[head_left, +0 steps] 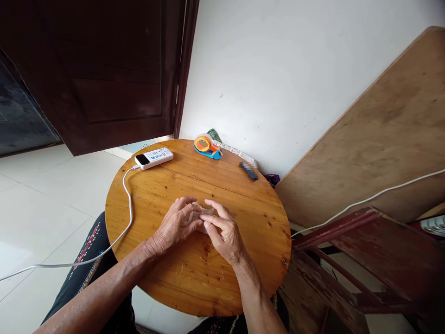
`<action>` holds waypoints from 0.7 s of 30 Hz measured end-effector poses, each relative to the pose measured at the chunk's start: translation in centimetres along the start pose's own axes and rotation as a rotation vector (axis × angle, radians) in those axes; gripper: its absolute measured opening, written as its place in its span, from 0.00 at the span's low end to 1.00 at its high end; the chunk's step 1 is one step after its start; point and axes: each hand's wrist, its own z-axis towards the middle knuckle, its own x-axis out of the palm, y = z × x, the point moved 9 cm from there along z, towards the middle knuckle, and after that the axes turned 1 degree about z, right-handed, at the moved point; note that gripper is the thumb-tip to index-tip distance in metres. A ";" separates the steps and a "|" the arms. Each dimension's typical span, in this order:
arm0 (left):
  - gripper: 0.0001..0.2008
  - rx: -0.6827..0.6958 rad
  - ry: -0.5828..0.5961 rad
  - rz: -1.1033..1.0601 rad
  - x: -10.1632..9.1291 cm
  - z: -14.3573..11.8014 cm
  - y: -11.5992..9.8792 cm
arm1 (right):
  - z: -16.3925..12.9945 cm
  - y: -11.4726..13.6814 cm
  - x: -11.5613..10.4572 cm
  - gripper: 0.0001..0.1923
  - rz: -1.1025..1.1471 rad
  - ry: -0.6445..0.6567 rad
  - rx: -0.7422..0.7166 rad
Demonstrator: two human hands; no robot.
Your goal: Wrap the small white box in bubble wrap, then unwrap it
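Note:
My left hand (175,222) and my right hand (224,232) meet at the middle of a round wooden table (167,283). Between the fingertips of both lies a small pale, flat object (199,214), mostly hidden by the fingers; what it is cannot be told. Both hands pinch it against the tabletop.
A white power bank (154,158) with a white cable (128,204) lies at the table's far left. An orange and blue tape dispenser (207,146) and a small dark blurred object (248,170) sit near the wall. A wooden board (382,134) and a red wooden chair (375,260) stand to the right.

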 end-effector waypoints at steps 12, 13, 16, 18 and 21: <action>0.08 -0.014 0.054 0.002 0.3 0.1 0.0 | 0.0 -3.0 -0.6 0.10 0.270 -0.061 0.232; 0.08 -0.015 0.055 -0.002 0.2 0.1 0.0 | 0.0 -3.1 -0.5 0.10 0.264 -0.058 0.231; 0.10 -0.016 0.071 -0.032 0.0 -0.1 -0.4 | 0.0 -3.2 -0.8 0.09 0.266 -0.098 0.230; 0.12 -0.017 0.086 -0.056 -0.2 -0.1 -0.7 | 0.0 -3.3 -1.2 0.09 0.277 -0.139 0.234; 0.13 -0.020 0.089 -0.071 -0.5 -0.2 -0.9 | 0.1 -3.4 -1.0 0.09 0.290 -0.115 0.243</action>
